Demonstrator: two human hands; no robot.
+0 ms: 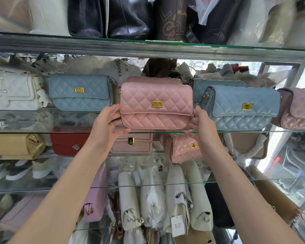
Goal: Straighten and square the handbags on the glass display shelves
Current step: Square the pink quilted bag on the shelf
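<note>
Right now your left grip is curled round the lower left end of the pink quilted flap handbag with a gold turn-lock clasp, fingers on its side and thumb under its corner. Your right grip clasps the lower right end the same way. The bag stands upright and faces you, its base at the front edge of the middle glass shelf; you cannot tell whether it rests on the glass or hangs just above it. Directly behind it stands a second pink quilted bag. A pale blue quilted flap bag sits near on its left, further back. Another blue quilted flap bag sits just beside it on the right, slightly turned. Outermost are a white quilted bag and a mauve quilted bag.
</note>
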